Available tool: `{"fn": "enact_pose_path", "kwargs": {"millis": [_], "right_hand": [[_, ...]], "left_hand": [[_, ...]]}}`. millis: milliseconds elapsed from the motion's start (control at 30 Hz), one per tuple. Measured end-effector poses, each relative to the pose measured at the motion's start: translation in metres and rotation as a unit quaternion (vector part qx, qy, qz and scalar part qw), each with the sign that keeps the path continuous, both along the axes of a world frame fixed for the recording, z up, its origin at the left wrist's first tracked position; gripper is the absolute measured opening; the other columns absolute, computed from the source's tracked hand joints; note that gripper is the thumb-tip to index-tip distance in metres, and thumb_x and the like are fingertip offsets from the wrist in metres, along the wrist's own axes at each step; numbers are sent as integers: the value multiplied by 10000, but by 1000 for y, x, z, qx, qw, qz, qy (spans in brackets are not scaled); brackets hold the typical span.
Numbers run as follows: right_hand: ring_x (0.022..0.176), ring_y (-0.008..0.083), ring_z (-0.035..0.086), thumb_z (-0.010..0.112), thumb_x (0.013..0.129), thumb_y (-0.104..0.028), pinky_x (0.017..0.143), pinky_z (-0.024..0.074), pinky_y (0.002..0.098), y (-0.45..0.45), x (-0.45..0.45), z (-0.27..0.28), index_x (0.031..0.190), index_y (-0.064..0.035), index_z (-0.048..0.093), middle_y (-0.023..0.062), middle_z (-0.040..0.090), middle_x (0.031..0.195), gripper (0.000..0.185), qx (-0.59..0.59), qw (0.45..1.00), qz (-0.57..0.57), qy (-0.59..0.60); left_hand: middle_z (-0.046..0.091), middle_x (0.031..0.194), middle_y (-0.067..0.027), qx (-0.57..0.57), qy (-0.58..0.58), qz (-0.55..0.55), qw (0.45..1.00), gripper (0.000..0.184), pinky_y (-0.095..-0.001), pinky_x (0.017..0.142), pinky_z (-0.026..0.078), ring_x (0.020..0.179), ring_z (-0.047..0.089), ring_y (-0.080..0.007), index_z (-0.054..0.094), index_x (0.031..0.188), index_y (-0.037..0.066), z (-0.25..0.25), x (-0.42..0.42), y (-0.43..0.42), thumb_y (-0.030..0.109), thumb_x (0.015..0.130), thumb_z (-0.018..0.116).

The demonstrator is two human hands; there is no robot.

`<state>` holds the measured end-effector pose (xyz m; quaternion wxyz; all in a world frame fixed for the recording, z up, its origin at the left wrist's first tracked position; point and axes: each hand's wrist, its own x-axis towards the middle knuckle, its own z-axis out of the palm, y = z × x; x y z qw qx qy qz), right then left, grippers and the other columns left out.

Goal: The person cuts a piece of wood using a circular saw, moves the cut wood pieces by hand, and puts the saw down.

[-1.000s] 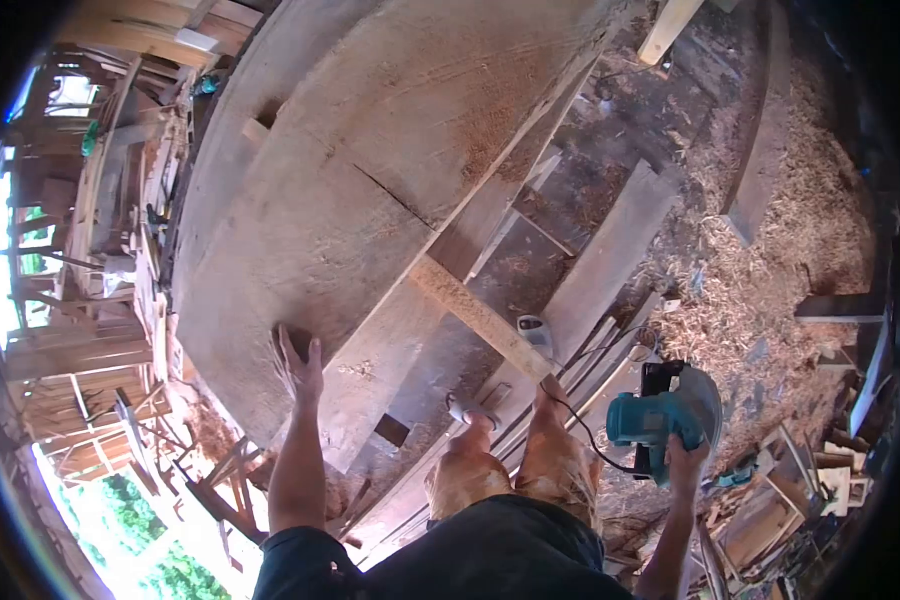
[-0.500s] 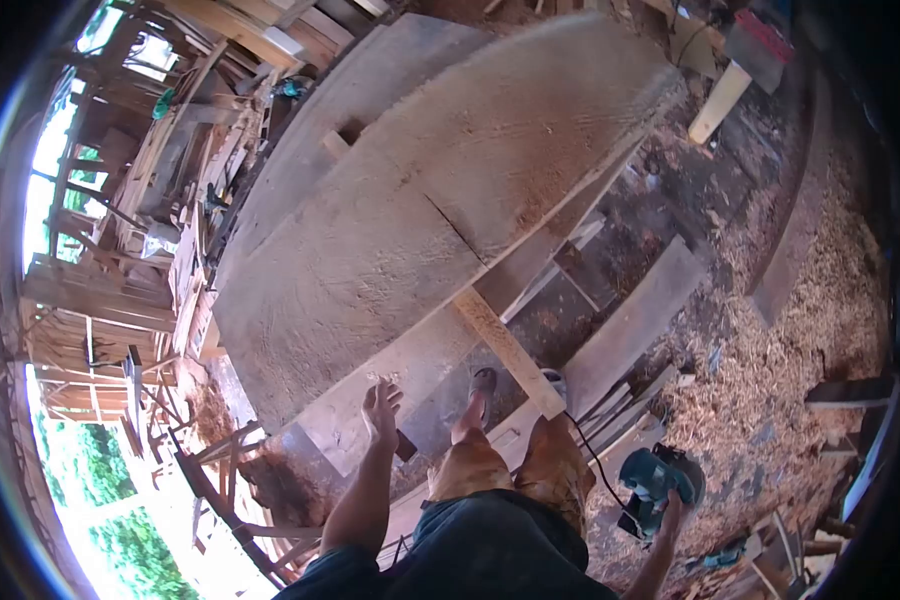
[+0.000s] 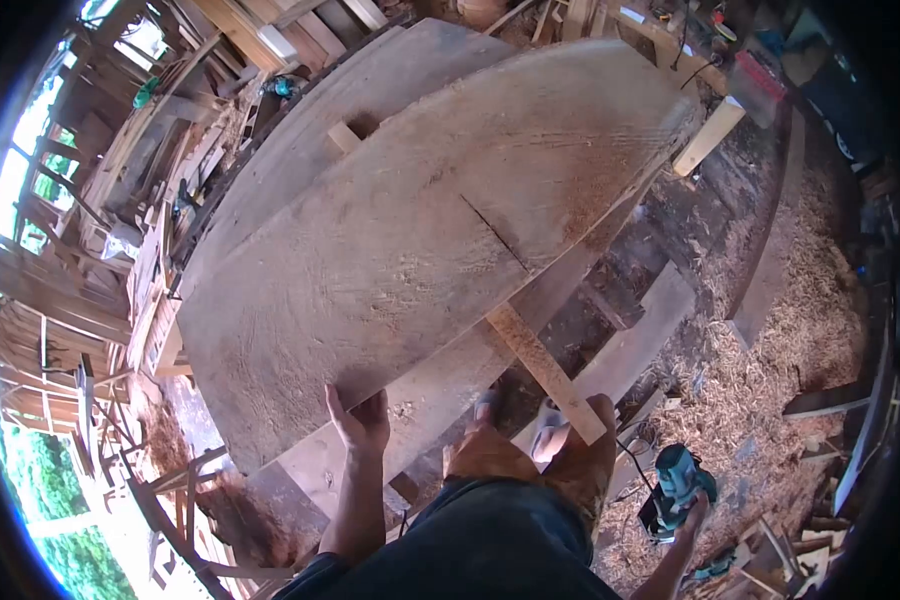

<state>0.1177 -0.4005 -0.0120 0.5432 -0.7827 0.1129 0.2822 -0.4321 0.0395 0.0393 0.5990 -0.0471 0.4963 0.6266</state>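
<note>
Left hand: we see it at the near edge of the large wooden panel [image 3: 440,210], thumb against the edge; the left hand [image 3: 362,425] has its fingertips hidden, so we cannot tell whether it grips. Right hand [image 3: 698,510]: closed around the handle of the teal power saw [image 3: 678,472], held out over the floor to our right, well apart from the panel. A dark cord [image 3: 628,452] runs near our right knee.

Surroundings: a narrow wooden strip [image 3: 547,370] juts from under the panel's edge to our right knee, standing between panel and saw. We note a dark slit partway across the panel, a pale timber [image 3: 710,137] near its far end, a flat plank [image 3: 660,305] on the floor beyond the strip, wood shavings [image 3: 790,350] at right, and offcuts [image 3: 820,545] heaped lower right.
</note>
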Motion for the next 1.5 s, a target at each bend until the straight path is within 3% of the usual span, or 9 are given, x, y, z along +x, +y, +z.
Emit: {"fn": "enact_pose_path", "kwargs": {"millis": [400, 467, 600, 667, 767, 900, 1233, 1400, 1500], "right_hand": [[539, 92, 404, 642, 920, -320, 473, 309, 291, -123, -11, -139, 666, -116, 511, -22, 443, 609, 352, -169, 978, 55, -110], [559, 103, 441, 605, 938, -302, 523, 387, 280, -100, -19, -114, 848, -39, 628, -7, 524, 691, 279, -200, 980, -1, -4], [529, 111, 452, 616, 926, -309, 506, 351, 287, -91, -21, -115, 749, -57, 595, 7, 517, 617, 308, -210, 977, 28, -7], [530, 110, 451, 624, 923, -303, 500, 349, 290, -67, -19, -104, 732, -53, 593, 10, 513, 613, 316, -211, 978, 10, -2], [536, 109, 454, 636, 918, -292, 501, 354, 293, -50, -9, -103, 725, -47, 595, 10, 509, 610, 315, -184, 983, 7, -12], [520, 100, 419, 673, 897, -299, 480, 348, 281, -46, -5, -97, 745, -82, 560, -7, 455, 608, 288, -179, 981, 44, -52], [512, 96, 427, 691, 883, -304, 468, 344, 272, -26, -6, -2, 885, -52, 581, -12, 469, 623, 275, -116, 991, 21, -64], [537, 116, 458, 683, 879, -268, 488, 372, 288, 11, -27, 46, 1017, -3, 577, 17, 516, 666, 317, -105, 975, -28, -196], [665, 133, 503, 704, 871, -302, 559, 420, 298, 44, -32, 81, 1217, 17, 476, 66, 556, 856, 523, -130, 975, 79, -163]], "left_hand": [[629, 1027, -67, -82, 131, -76, 985, 622, -328, 694, 550, 848, 626, -214, 554, 1200, 139, 89, -2, 21, 547, 776, 756], [635, 1033, -104, -76, 135, -81, 985, 627, -317, 714, 592, 862, 649, -225, 556, 1209, 91, 107, -14, 34, 508, 786, 755], [647, 1083, -143, -19, 147, -175, 973, 572, -319, 784, 617, 937, 666, -233, 546, 1234, 41, 153, -42, 49, 445, 854, 691], [659, 1075, -137, -4, 330, -148, 932, 533, -305, 822, 609, 970, 662, -225, 549, 1235, 34, 158, -39, 48, 419, 882, 655], [667, 1063, -131, -57, 216, -91, 970, 470, -299, 854, 597, 1004, 657, -233, 583, 1206, 40, 172, -17, 51, 380, 887, 644], [664, 1070, -148, -36, 121, -174, 976, 440, -326, 832, 604, 980, 668, -265, 631, 1144, 42, 147, -44, 46, 359, 842, 670], [661, 1001, -107, -119, 128, -60, 983, 714, -299, 625, 595, 824, 666, -232, 604, 1150, 94, 11, 0, 5, 693, 763, 651], [645, 1070, -118, -240, 66, -147, 957, 753, -413, 750, 568, 944, 654, -280, 573, 1063, 40, 30, 6, -17, 729, 764, 630], [657, 861, -126, -203, 103, -289, 930, 539, -380, 689, 538, 806, 654, -285, 560, 866, 65, 45, -50, -21, 602, 876, 605]]}}
